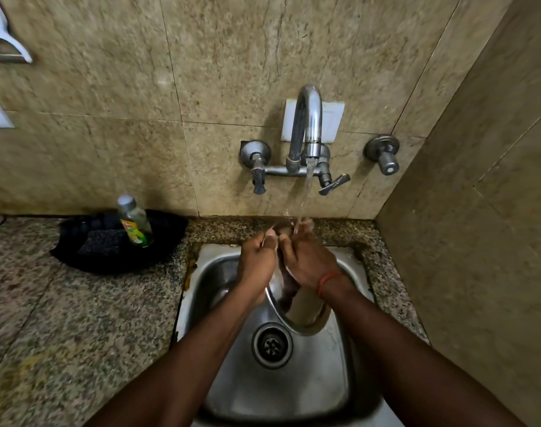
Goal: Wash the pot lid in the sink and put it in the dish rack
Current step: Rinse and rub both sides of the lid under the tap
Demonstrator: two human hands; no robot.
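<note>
Over sink (207,272), both hands seemingly clasping tilted pot lid (306,312).

Beige marble wall tiles (115,97) meet a speckled granite counter (62,328) — dim light.

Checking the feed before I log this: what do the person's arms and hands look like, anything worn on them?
Both forearms are bare, with no sleeves in view and no gloves. The left hand shows no ring, watch or band. The right hand has an orange-red thread tied around its wrist, a thin band of a few strands. No other markings can be made out.
</note>
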